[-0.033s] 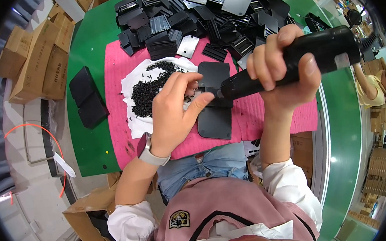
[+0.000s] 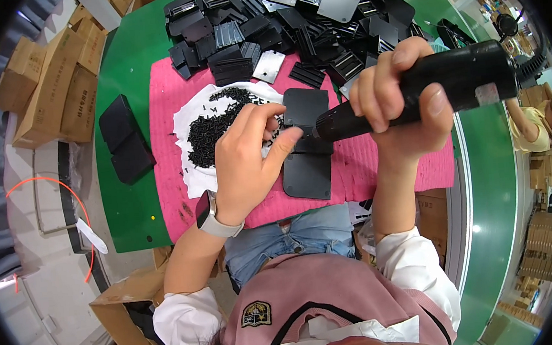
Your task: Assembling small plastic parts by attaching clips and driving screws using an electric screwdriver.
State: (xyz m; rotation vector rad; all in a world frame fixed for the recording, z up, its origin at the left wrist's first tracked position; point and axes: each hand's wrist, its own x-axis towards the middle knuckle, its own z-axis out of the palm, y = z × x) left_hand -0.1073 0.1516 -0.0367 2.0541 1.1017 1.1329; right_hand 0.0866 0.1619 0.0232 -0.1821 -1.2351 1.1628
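My right hand (image 2: 406, 94) is wrapped round a black corded electric screwdriver (image 2: 457, 80), held aslant with its nose toward the left. The nose meets the middle of a black hinged-looking plate (image 2: 309, 176), two flat panels joined by a narrower strip; the bit's tip is hard to make out. Just left of the plate is my left hand (image 2: 245, 146), its thumb and curled fingers apart with nothing visible between them. Beneath and beyond that hand lies a white cloth (image 2: 192, 182) bearing a heap of small black screws (image 2: 205, 142), partly covered by the fingers.
A pink foam mat (image 2: 162, 129) covers part of the green table (image 2: 124, 217). Many black plates and ribbed parts (image 2: 265, 34) are piled at the far side. Another black folded plate (image 2: 126, 139) lies left of the mat. Cardboard boxes (image 2: 55, 86) stand at left; a person in yellow (image 2: 532, 126) is at right.
My left thumb and fingertips have drawn slightly left, away from the screwdriver's nose. My right hand and the back of the screwdriver have shifted a little, with the tool turning slightly.
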